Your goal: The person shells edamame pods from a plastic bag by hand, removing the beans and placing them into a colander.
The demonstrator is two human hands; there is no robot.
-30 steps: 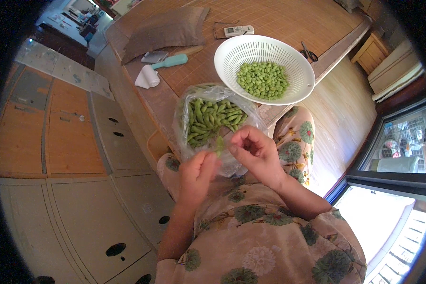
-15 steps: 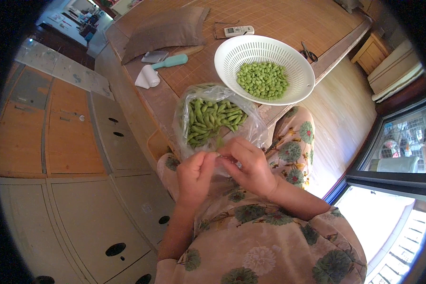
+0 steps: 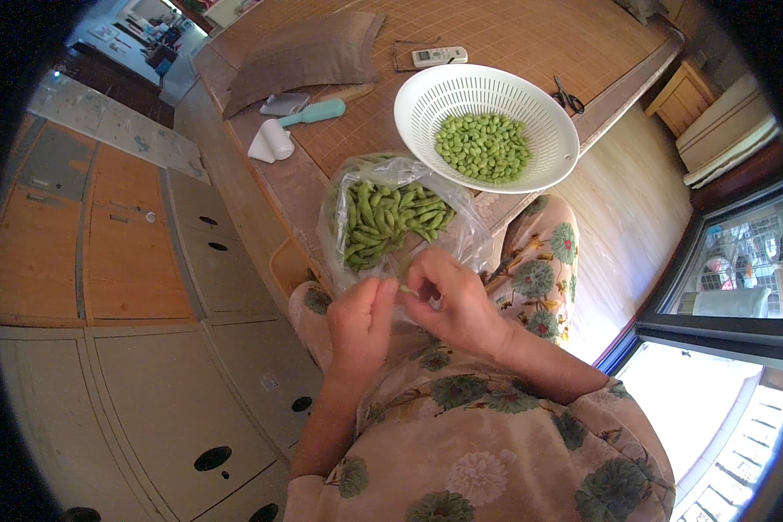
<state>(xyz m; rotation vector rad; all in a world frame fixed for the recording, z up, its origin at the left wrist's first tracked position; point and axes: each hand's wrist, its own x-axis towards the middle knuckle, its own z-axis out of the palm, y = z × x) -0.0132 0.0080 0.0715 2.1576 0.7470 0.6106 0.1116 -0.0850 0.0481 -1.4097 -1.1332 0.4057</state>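
The left hand [image 3: 358,317] and right hand [image 3: 458,303] meet at the near edge of a clear plastic bag [image 3: 471,233]; the fingers of both appear clamped on a small edamame pod [image 3: 405,289], mostly hidden between the tips. Expect a light, pliable, slightly slippery pod with easily bruised contents: grip one end lightly, along the seam. Beyond, the bag holds whole pods [image 3: 391,213]; farther, a white colander [image 3: 416,117] contains shelled beans [image 3: 483,148].
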